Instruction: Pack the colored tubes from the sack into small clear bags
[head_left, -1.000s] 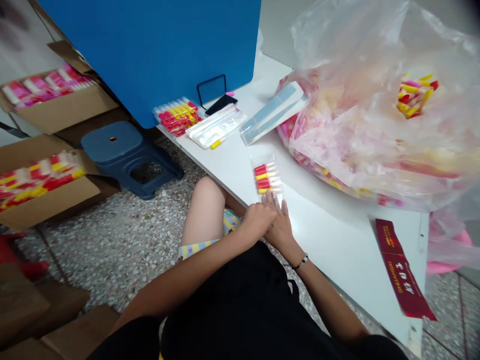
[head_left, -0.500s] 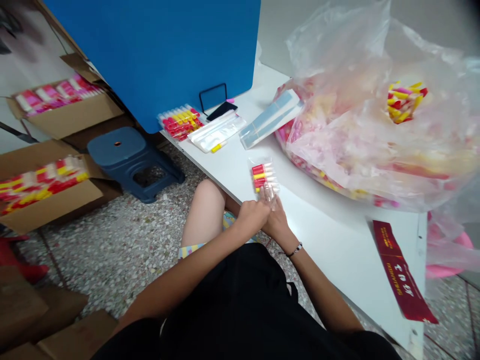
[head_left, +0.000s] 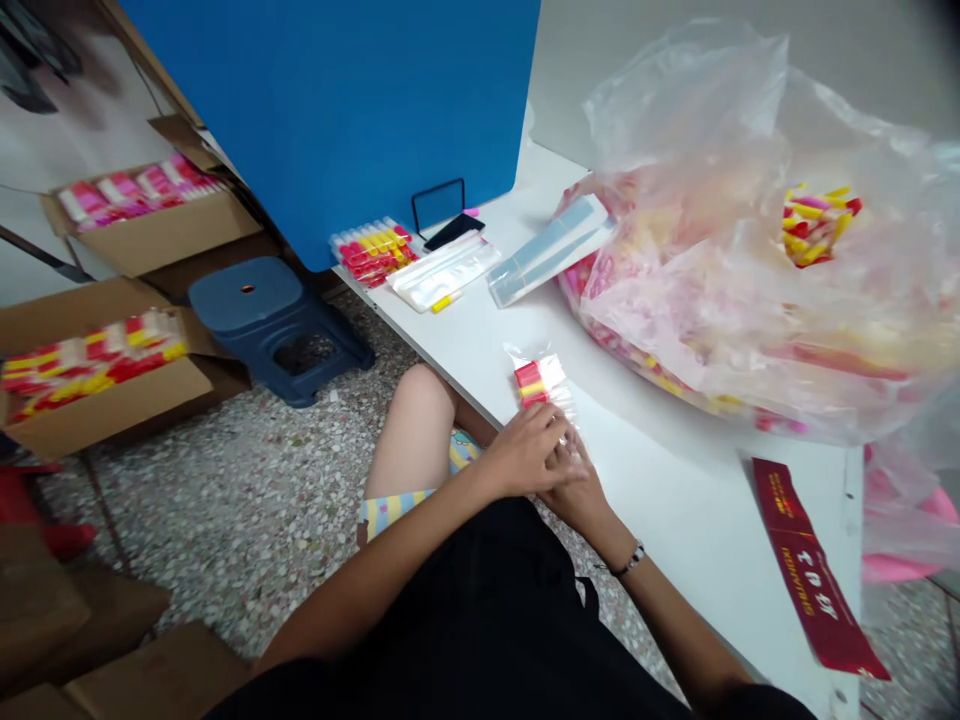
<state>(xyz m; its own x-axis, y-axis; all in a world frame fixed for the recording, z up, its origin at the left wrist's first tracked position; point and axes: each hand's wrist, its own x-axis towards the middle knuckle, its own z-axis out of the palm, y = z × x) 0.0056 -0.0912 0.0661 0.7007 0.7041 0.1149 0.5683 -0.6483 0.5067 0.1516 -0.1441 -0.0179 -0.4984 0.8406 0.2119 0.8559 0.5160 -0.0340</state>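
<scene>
A clear plastic packet (head_left: 531, 382) holding red and yellow tubes with pale ends lies at the front edge of the white table. My left hand (head_left: 527, 452) is bent over the packet's near end, its fingers curled on the plastic. Beneath and beside it, my right hand (head_left: 581, 492) grips the same end, with part of its fingers hidden behind the left. The two hands touch each other. Beyond the packet lies a single yellow tube (head_left: 445, 302), next to a stack of clear bags (head_left: 444, 272).
Filled packets (head_left: 373, 250) stand by a blue panel (head_left: 337, 120). A large plastic sack (head_left: 690, 300) of coloured tubes covers the table's back right. A dark red printed strip (head_left: 814, 570) lies at right. On the left are a blue stool (head_left: 247, 295) and open cartons (head_left: 112, 385).
My hands have drawn closer together at the packet's near end, the left now spread over it rather than pinching. The view has shifted slightly.
</scene>
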